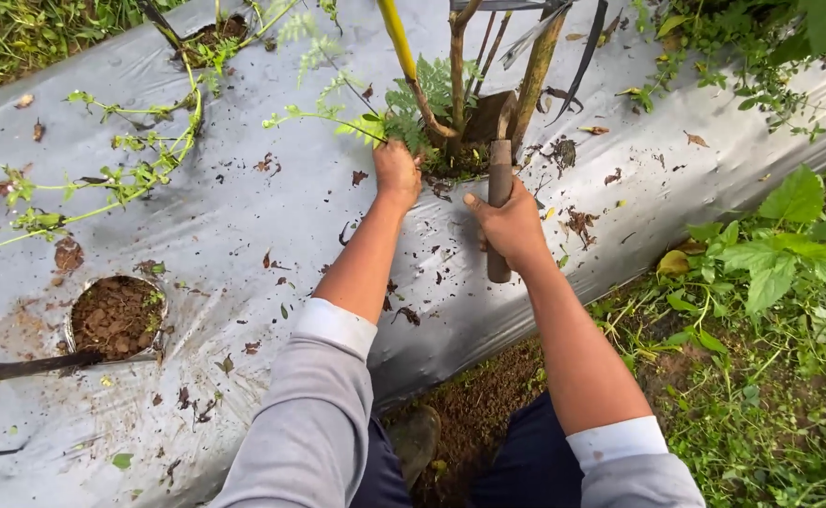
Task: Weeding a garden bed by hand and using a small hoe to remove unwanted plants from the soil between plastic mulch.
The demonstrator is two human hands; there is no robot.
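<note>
My left hand (397, 174) is closed around the base of a leafy green weed (403, 118) growing from a planting hole (460, 160) in the silver plastic mulch sheet (243, 207). My right hand (510, 226) grips the brown wooden handle of a hand tool (499, 169), whose dark metal blade (488, 115) points into the same hole. Woody plant stems and a yellow stake (396, 38) rise from that hole between and above my hands.
A second hole (115, 317) with bare soil lies at left, a dark stick (18, 369) beside it. A thin green vine (121, 179) sprawls over the sheet. Grass and broad-leaved weeds (779, 254) border the bed at right. My knees are at the bottom edge.
</note>
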